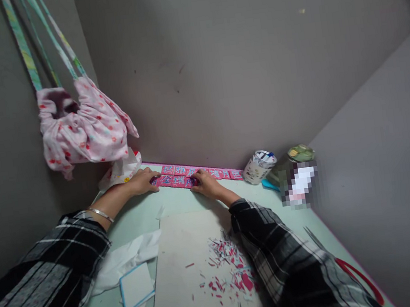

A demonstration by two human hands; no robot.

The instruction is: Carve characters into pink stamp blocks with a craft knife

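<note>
"Where are the hands?"

"Both are out at the back of the worktop (134, 218), by the wall. The left hand (141, 182) is at the left end of the front row of pink cards (173, 181), the ones with light-blue characters, and the right hand (208, 185) is at its right end."

"So which one is nearer?"

"Neither. The row lies between them, its long axis running left to right, the right end slanting slightly towards us. Each grip touches one end."

"Pinching it?"

"I can't tell. The fingers are bent in at the ends, but the undersides are hidden. They might only be steadying it."

"And the longer strip behind?"

"That's the back row (225, 174), just behind and nearly parallel, reaching on to the right past the right hand. The fingers cover part of it."

"What's in the tin?"

"The white printed tin (257, 171), by the right end of the back row? Slim pale pieces stand in it, and something blue-ended, possibly a pen. The pink flowered cloth bag (91, 133) hangs over on the left with its mouth gaping, but it's too dark to see inside. Below it a crumpled white plastic bag (122, 170) sits just behind the left hand, contents hidden."

"And nearer us?"

"A beige board (178, 237) with pink and white scraps (247, 281) scattered over its right half. Red-handled scissors (340, 262) lie beyond the right sleeve."
</note>
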